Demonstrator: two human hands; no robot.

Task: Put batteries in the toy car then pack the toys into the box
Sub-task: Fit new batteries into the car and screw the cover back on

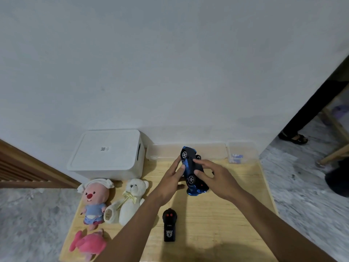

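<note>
We hold the blue plastic toy car (188, 166) up in both hands, its black underside and wheels facing us.
Our left hand (172, 178) grips one side and our right hand (211, 176) clasps the other, above the pale wooden tabletop (226, 214). The white lidded plastic box (105, 154) stands closed at back left, near three plush toys (130, 195) and a black remote control (169, 225).

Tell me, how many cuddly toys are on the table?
3. A pink-faced plush in blue and a white teddy bear lie by the white box; a pink plush lies at the near left corner.
</note>
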